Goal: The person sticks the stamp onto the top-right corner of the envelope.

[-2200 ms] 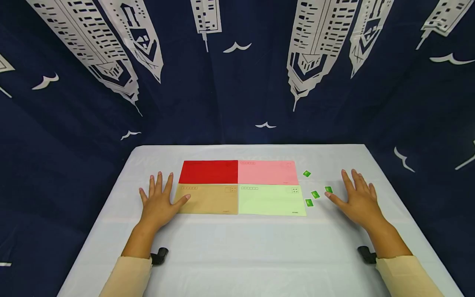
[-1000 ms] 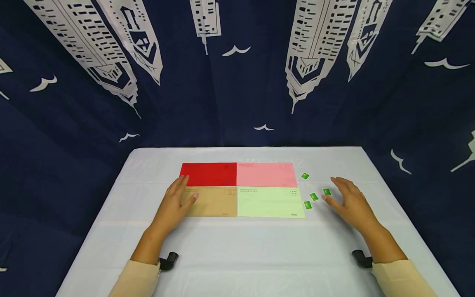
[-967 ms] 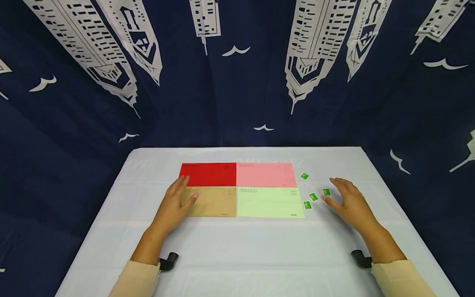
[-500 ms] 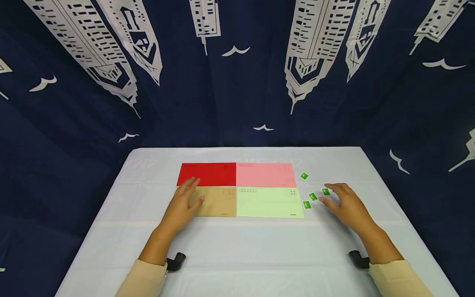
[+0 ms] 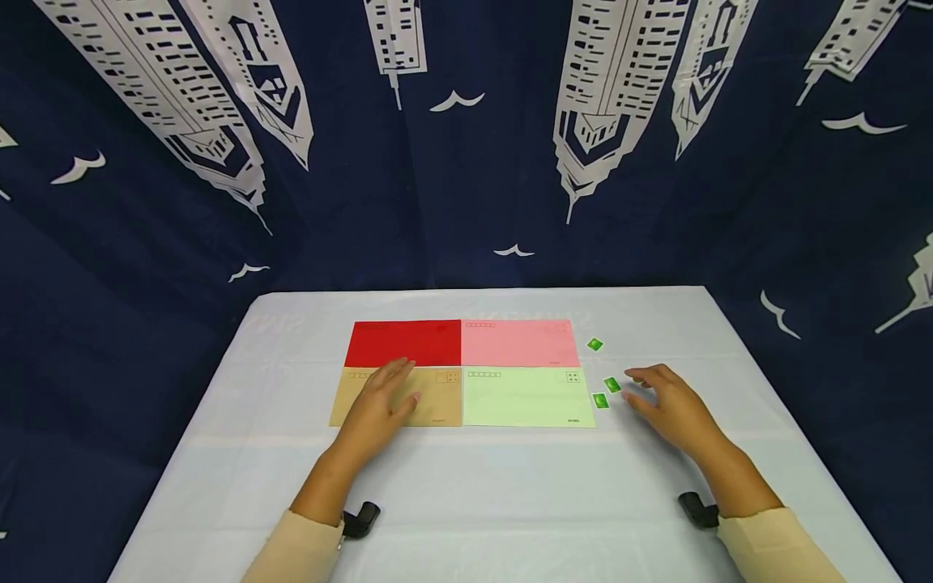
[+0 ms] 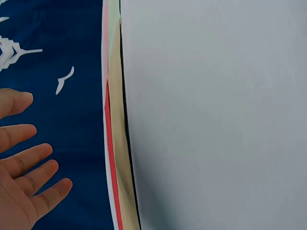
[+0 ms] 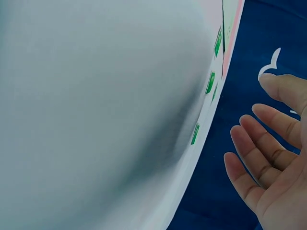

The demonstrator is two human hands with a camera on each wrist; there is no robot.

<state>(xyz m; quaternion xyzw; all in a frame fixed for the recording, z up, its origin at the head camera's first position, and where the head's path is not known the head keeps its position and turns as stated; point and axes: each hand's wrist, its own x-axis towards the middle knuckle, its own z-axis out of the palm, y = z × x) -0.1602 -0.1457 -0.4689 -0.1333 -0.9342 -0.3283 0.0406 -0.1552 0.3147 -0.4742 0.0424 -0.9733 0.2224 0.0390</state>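
Note:
My left hand [image 5: 375,417] hovers over the tan envelope [image 5: 433,401], hiding part of it; in the left wrist view its palm and relaxed fingers hold nothing. A red envelope [image 5: 404,343] lies behind the tan one. To their right are a pink envelope [image 5: 521,343] and a light green envelope [image 5: 528,398], edges meeting in a flat block. Small green stamps [image 5: 612,385] lie right of these. Beside them, my right hand [image 5: 666,405] is held above the table with loosely bent, unfilled fingers. It covers one stamp in the head view; the right wrist view shows this stamp [image 7: 194,134].
A white cloth covers the table [image 5: 525,502]. Behind it hangs a dark blue curtain [image 5: 466,178] printed with white buildings and birds. Each wrist wears a black camera, such as the left one [image 5: 360,520].
My left hand has moved right, from the table's left side to over the tan envelope, its spread fingers drawing together. My right hand has shifted slightly left, fingers bending, and now hides one stamp.

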